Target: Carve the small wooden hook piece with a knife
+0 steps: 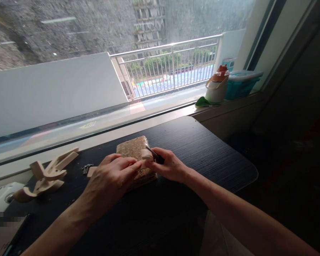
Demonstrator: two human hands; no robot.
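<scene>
A brown, speckled rectangular block (132,146) lies on the black table, its edge looking wrapped in something clear. Over it, my left hand (113,174) is closed on a pale wooden piece (147,154) with a curved end; what seems to be its other end shows left of the hand. My right hand (170,164) is closed around a slim dark tool (157,156), whose thin tip points up and left beside the wood. The fingers hide much of the tool, so its kind cannot be told. Both hands' fingertips are close together at the wood.
Several curved wooden parts (49,174) lie at the table's left, near a small pile of metal screws (87,168). A white device (4,195) is at the left edge. On the sill stand a white bottle (216,89) and a teal box (241,87), beside a window.
</scene>
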